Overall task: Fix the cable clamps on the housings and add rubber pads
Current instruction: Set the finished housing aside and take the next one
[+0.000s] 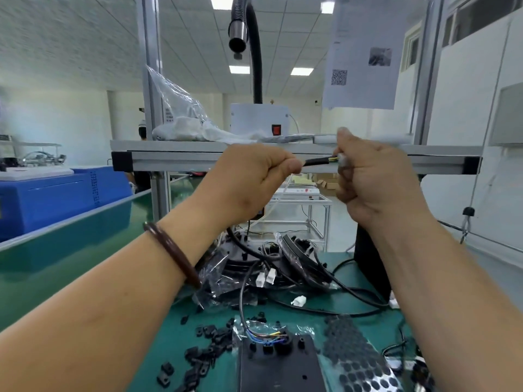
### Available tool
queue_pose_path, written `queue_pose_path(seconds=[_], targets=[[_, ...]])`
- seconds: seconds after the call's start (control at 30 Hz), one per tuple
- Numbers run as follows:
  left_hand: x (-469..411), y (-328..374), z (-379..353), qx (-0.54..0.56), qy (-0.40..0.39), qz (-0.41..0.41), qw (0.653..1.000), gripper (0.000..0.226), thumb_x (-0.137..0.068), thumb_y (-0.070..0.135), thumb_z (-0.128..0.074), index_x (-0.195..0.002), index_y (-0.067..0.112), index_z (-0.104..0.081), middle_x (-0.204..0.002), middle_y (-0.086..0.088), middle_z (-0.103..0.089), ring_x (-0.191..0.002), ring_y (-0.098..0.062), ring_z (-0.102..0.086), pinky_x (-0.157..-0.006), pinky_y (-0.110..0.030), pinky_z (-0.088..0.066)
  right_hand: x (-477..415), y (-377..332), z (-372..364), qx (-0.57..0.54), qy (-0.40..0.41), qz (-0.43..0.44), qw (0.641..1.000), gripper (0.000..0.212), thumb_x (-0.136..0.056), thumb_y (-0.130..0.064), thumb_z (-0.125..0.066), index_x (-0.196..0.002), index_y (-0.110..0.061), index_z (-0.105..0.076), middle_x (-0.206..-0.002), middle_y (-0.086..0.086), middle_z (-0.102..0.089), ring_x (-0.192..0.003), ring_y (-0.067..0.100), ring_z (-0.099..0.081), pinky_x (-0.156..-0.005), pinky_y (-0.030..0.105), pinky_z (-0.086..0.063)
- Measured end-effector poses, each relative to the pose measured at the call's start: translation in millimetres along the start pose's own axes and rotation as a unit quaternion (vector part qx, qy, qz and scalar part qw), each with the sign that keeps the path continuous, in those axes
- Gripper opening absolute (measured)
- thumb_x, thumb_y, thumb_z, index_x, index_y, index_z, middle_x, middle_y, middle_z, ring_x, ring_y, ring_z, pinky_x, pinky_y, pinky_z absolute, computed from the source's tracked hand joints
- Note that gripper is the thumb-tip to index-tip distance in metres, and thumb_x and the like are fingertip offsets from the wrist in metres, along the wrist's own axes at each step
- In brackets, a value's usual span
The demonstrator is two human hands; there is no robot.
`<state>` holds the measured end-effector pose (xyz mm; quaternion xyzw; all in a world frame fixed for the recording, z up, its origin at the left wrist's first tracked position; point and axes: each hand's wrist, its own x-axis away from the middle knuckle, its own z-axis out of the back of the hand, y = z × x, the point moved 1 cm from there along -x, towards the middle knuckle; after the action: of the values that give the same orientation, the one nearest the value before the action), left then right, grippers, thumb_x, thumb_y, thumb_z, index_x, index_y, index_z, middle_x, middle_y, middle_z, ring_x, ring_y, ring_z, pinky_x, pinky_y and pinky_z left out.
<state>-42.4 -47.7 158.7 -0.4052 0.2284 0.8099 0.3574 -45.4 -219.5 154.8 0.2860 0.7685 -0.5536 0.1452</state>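
Both hands are raised in front of the shelf rail. My left hand (249, 179) pinches a black cable (317, 161) near its end. My right hand (373, 179) grips the cable's white connector (342, 160), where coloured wires show. Below on the green mat, a black housing (280, 363) lies at the bottom centre with coloured wires at its top edge. Loose black cable clamps (203, 355) are scattered to its left. A sheet of round black rubber pads (356, 355) lies to its right.
A pile of black housings, cables and white connectors (271, 267) in plastic bags sits mid-table. An aluminium shelf rail (283, 159) crosses at hand height, with a fume extractor (259, 120) and a hanging instruction sheet (363, 52) above. A blue box (56, 199) stands left.
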Motion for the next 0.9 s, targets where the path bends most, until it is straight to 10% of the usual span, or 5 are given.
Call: queue_pose_path(seconds=[0.57,0.77,0.9], targets=[[-13.2,6.9,-5.3,-0.141,-0.011,-0.188,0.972,0.045,-0.093,0.043,-0.036,-0.098,0.012,-0.070,-0.078,0.002,-0.063,-0.069,-0.016,-0.054,-0.061,-0.028,-0.045,18.2,-5.7,42.0,-0.095,0.104,-0.038,0.989,0.035,-0.091,-0.018,-0.061,-0.060,-0.019,-0.046,-0.038,-0.009,-0.033,-0.029,0.005,-0.025,-0.036,0.011,-0.020],[4.8,-42.3,0.7,0.036,0.001,0.041,0.998,0.015,-0.092,0.033,-0.055,-0.084,0.031,-0.067,-0.064,0.010,-0.058,-0.055,0.002,-0.052,-0.055,-0.018,-0.038,2.9,-22.8,71.6,-0.221,0.162,-0.068,0.959,0.035,-0.092,-0.016,-0.051,-0.061,-0.022,-0.037,-0.045,-0.008,-0.024,-0.038,0.007,-0.012,-0.036,0.017,-0.016],[44.9,-70.3,-12.2,0.452,-0.086,0.245,0.854,0.021,-0.072,0.042,-0.073,-0.080,0.023,-0.072,-0.060,0.000,-0.041,-0.048,-0.006,-0.047,-0.075,-0.029,-0.057,-8.5,-11.6,103.3,-0.303,0.209,-0.103,0.924,0.033,-0.094,-0.015,-0.044,-0.064,-0.023,-0.033,-0.045,-0.010,-0.028,-0.038,0.005,-0.019,-0.037,0.016,-0.020]])
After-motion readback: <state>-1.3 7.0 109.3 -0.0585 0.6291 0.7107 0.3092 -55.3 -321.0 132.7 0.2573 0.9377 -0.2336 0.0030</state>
